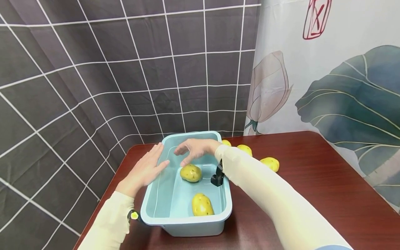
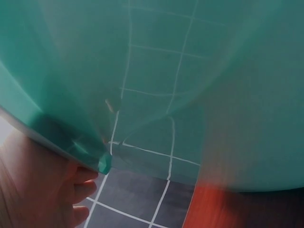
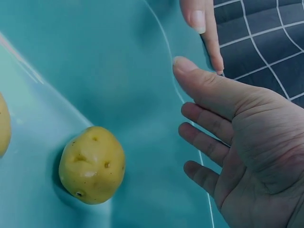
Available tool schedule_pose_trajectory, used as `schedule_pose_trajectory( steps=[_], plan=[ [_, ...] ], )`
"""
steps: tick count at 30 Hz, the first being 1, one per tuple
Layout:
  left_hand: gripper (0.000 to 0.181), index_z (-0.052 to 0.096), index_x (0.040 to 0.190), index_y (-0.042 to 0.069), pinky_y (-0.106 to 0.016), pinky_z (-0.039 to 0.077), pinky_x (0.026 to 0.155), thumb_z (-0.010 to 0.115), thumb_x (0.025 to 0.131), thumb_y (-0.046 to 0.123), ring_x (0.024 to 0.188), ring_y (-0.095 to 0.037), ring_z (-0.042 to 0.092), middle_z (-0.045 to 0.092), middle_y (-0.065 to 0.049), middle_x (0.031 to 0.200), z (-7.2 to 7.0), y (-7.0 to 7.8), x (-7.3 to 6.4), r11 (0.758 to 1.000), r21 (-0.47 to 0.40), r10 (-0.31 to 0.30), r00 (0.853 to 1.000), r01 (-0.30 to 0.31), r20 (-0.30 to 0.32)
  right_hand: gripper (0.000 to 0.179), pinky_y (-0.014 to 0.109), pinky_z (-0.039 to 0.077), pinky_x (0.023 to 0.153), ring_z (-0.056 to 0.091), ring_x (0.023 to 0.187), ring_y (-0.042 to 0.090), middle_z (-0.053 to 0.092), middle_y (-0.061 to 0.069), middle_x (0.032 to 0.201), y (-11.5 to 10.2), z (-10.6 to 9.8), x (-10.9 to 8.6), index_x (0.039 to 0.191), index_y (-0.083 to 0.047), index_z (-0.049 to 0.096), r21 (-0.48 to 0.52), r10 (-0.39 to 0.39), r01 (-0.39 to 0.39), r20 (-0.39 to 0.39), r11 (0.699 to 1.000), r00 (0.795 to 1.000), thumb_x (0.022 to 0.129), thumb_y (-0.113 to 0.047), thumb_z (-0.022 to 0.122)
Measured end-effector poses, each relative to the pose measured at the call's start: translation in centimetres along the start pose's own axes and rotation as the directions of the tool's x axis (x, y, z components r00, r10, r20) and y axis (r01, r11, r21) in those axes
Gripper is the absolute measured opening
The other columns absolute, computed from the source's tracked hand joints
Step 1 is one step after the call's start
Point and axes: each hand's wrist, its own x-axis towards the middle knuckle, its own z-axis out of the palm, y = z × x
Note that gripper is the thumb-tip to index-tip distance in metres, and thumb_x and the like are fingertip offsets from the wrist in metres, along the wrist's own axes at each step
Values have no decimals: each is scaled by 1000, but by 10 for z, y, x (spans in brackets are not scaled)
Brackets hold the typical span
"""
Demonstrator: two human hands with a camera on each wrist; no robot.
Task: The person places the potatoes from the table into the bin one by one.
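Observation:
A light blue plastic basin (image 1: 187,220) holds two yellow potatoes, one potato (image 1: 190,173) mid-floor and another potato (image 1: 202,205) toward the near end. My left hand (image 1: 145,170) lies along the basin's left rim, fingers extended and thumb pointing inward over the edge. Over the far half of the basin, my right hand (image 1: 197,149) has loosely bent, spread fingers with nothing between them. The right wrist view shows that hand (image 3: 256,142) apart from the nearest potato (image 3: 92,165). In the left wrist view, the basin wall (image 2: 156,57) covers much of the scene.
Several more potatoes, including one potato (image 1: 270,164), lie on the brown table (image 1: 312,194) right of the basin, partly behind my right sleeve. A dark grid-patterned cloth (image 1: 187,69) hangs behind and left; a white floral cloth (image 1: 281,21) hangs at the right.

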Motion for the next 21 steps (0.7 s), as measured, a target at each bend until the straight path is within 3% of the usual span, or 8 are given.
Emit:
schedule_pose_trajectory(
  steps=[11, 16, 21],
  plan=[
    [74, 18, 153, 2, -53, 18, 114, 45, 99, 45, 146, -34, 11, 17, -16, 158, 1, 1, 2, 1000, 21, 7, 1000, -7, 0, 71, 28, 39, 104, 47, 128, 9, 52, -4, 140, -17, -18, -11, 141, -13, 48, 38, -74, 76, -62, 996, 995, 82, -38, 77],
    [75, 18, 153, 3, -53, 17, 114, 44, 99, 48, 146, -34, 10, 16, -14, 159, 1, 0, 3, 1000, 17, -5, 1000, 5, 5, 68, 30, 40, 104, 48, 126, 8, 54, 0, 139, -22, -36, -33, 140, -11, 49, 71, -137, 147, -134, 987, 982, 82, -34, 77],
    [74, 19, 153, 3, -54, 18, 114, 46, 98, 45, 146, -35, 12, 18, -15, 158, 0, 1, 3, 1000, 21, -10, 1000, 10, 5, 66, 39, 39, 106, 50, 126, 10, 54, 4, 138, -11, -51, -61, 140, -10, 49, 135, -151, 186, -235, 973, 960, 84, -30, 76]
  ],
)
